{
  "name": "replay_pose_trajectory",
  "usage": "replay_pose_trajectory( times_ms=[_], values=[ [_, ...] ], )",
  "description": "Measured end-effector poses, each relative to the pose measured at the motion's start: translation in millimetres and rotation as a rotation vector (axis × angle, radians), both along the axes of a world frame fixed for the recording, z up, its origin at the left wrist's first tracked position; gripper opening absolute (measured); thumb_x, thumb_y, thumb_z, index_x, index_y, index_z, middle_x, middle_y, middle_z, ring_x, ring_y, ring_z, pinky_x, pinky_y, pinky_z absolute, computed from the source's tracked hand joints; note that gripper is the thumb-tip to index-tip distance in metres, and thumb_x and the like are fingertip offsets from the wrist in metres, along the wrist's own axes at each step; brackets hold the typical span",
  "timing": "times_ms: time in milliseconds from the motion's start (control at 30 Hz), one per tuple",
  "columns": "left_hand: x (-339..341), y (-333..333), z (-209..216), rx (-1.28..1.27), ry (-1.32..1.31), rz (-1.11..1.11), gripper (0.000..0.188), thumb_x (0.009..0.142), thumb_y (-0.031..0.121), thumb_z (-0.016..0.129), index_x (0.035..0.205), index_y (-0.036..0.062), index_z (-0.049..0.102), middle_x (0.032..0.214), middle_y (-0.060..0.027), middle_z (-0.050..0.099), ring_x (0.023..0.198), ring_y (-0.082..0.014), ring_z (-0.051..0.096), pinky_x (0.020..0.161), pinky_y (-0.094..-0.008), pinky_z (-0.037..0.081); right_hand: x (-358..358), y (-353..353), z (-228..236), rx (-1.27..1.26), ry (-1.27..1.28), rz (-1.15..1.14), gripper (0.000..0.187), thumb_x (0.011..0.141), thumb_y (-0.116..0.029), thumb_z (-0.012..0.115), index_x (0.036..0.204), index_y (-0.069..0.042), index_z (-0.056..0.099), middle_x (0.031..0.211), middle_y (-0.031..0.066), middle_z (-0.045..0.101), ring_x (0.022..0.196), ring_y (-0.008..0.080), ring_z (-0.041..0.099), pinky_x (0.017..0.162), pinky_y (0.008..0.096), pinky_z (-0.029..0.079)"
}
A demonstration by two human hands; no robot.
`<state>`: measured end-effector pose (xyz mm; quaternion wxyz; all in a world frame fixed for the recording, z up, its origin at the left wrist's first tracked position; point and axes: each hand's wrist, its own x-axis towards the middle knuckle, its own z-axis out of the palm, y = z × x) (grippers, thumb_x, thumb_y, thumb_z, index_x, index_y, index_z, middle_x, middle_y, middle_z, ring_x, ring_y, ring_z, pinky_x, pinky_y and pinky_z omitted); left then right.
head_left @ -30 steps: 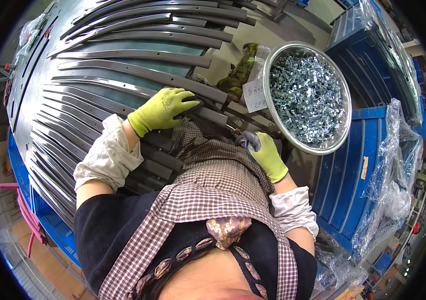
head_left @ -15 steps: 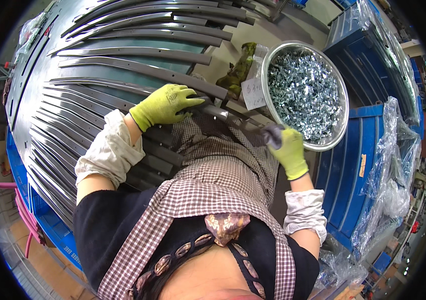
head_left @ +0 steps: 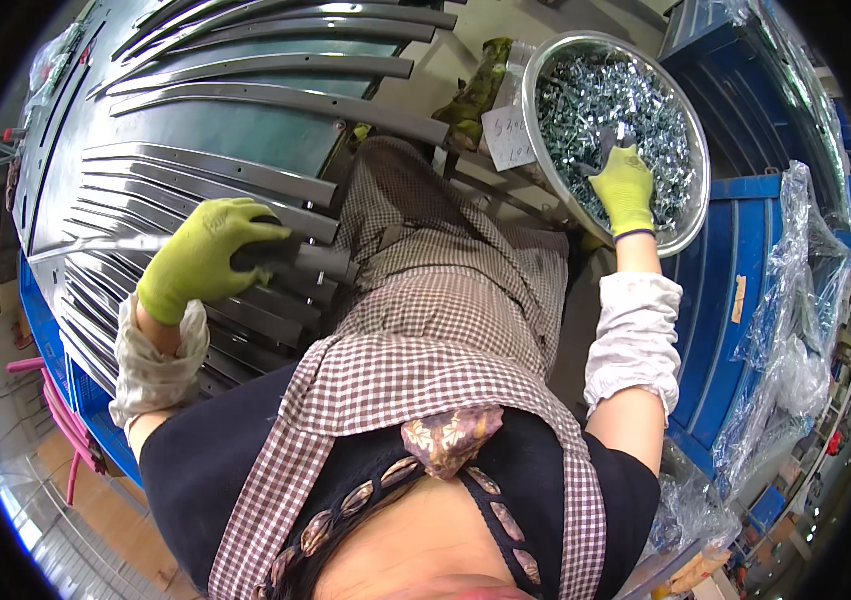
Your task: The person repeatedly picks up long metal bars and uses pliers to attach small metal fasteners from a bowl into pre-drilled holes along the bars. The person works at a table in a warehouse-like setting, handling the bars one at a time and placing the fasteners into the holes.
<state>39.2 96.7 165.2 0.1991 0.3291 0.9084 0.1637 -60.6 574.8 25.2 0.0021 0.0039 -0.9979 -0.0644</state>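
My left hand (head_left: 208,258), in a yellow-green glove with dark fingertips, curls its thumb and fingers around a dark metal strip (head_left: 318,262) near its right end. A small shiny clip sits on that end. More long, curved dark strips lie side by side under and around this hand. My right hand (head_left: 628,190), in a matching glove, reaches into a round metal bowl (head_left: 703,190) on the right. Its dark fingertips touch the heap of small shiny metal clips (head_left: 581,110), with the thumb apart from the fingers. The fingertips partly blend into the heap.
The strips rest on a grey-green table (head_left: 216,132). A white paper tag (head_left: 509,138) hangs beside the bowl. Blue metal bins (head_left: 721,270) stand at right, with clear plastic wrap (head_left: 781,350) over them. At lower left are a blue plastic crate (head_left: 106,415) and pink tubing (head_left: 64,425).
My left hand has moved left and nearer to me, with the strip. My right hand has gone from beside the bowl up into the clips.
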Motion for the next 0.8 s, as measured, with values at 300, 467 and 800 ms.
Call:
replay_pose_trajectory(
  times_ms=[300,467,800],
  values=[
    [-81,15,-40,0.104,0.446,0.085,0.044,0.071,0.018,0.076,0.113,0.0067,0.070,0.117,-0.0114,0.066,0.109,-0.0314,0.062,0.098,-0.0430,0.046,-9,29,-28,-0.153,0.043,-0.085,0.031,0.089,-0.036,0.063,0.096,-0.007,0.073,0.097,0.0194,0.071,0.090,0.0389,0.069,0.081,0.0488,0.054],
    [-119,25,-96,-0.113,0.516,0.128,0.059,0.074,0.024,0.077,0.131,0.0164,0.063,0.133,-0.0122,0.058,0.126,-0.0309,0.051,0.110,-0.0452,0.038,18,30,-14,-0.262,0.009,-0.118,0.039,0.083,-0.049,0.071,0.104,-0.015,0.072,0.097,0.0176,0.070,0.093,0.0377,0.068,0.081,0.0484,0.054],
    [-115,28,-109,-0.069,0.545,0.149,0.048,0.078,0.022,0.073,0.125,0.0172,0.066,0.134,-0.0096,0.057,0.125,-0.0318,0.051,0.107,-0.0443,0.041,14,32,-21,-0.632,0.217,-0.151,0.026,0.085,-0.033,0.073,0.092,-0.008,0.074,0.076,0.0166,0.070,0.072,0.0335,0.069,0.067,0.0443,0.051]
  ],
)
